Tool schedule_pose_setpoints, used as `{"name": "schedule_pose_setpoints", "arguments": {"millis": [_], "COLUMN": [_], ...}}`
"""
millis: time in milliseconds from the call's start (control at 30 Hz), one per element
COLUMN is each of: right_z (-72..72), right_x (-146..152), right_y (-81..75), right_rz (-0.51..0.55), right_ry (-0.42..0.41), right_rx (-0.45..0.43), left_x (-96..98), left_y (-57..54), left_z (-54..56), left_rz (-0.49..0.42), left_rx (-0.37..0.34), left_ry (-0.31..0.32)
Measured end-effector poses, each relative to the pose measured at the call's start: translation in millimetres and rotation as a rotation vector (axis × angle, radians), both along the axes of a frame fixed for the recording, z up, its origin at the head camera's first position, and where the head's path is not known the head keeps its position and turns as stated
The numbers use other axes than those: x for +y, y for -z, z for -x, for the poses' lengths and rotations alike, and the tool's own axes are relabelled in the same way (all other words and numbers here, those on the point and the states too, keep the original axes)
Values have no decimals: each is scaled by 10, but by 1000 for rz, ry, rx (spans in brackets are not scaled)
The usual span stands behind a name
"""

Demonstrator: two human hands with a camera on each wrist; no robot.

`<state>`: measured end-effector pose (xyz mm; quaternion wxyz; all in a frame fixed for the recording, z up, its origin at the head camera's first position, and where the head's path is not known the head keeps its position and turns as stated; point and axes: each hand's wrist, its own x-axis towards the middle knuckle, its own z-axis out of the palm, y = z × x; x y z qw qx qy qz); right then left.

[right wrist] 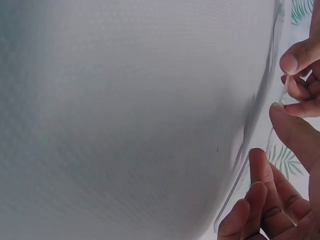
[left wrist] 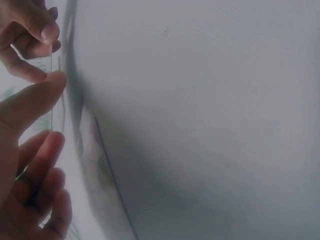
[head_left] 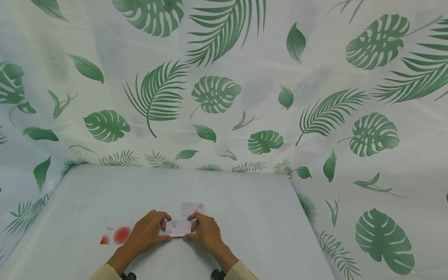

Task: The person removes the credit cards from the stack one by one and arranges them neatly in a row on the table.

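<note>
A pale pink card (head_left: 178, 228) is held between my two hands over the white table. My left hand (head_left: 148, 230) grips its left side, thumb at the near corner and fingertips at the far one. Mirroring that, my right hand (head_left: 205, 231) grips the right side. In the left wrist view the thumb and fingers of the left hand (left wrist: 32, 150) stand apart along the card's thin edge. The right wrist view has the right hand (right wrist: 287, 175) in a similar pose. Just behind the held card lies a second pink card (head_left: 192, 208).
Left of my left hand, a card with a red round print (head_left: 121, 235) lies partly hidden by that hand. The white table (head_left: 252, 217) reaches back to a leaf-patterned curtain (head_left: 224, 136), which also hangs along both sides.
</note>
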<state>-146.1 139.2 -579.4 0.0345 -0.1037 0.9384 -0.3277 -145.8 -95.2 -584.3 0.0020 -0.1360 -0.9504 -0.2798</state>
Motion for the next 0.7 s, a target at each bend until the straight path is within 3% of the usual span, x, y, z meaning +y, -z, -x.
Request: {"name": "schedule_pose_setpoints", "arguments": {"millis": [233, 500, 700], "right_z": [-25, -71, -95], "right_x": [-53, -93, -92], "right_y": [-4, -5, -13], "right_rz": [-22, -33, -34], "right_ry": [-5, -5, -4], "right_rx": [-42, -48, -50], "left_x": [-48, -140, -137], "left_y": [30, 70, 61], "left_z": [-25, -57, -79], "left_rz": [6, 10, 17], "left_rx": [1, 110, 70], "left_ry": [2, 76, 71]}}
